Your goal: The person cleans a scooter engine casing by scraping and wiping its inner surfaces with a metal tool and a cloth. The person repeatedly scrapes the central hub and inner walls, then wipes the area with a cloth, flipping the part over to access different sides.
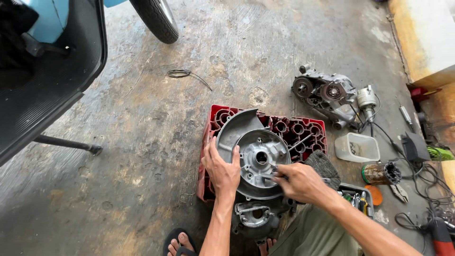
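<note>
From the head camera, the engine casing [258, 159], a round grey metal housing with a curved shroud, lies on an upturned red crate [303, 132] just below the middle of the view. The left hand [222, 169] rests at the casing's nine o'clock edge, fingers spread flat against its rim. The right hand [299, 182] comes in from four o'clock, fingers closed together around a thin metal tool [269, 177] whose tip meets the casing's face near the central hole. At two o'clock from the crate sits a second engine block [327, 95]; at three o'clock, a clear plastic tub [357, 147]. A scooter tyre [155, 19] stands at eleven o'clock, a loop of wire [182, 74] below it on the concrete floor [142, 142].
</note>
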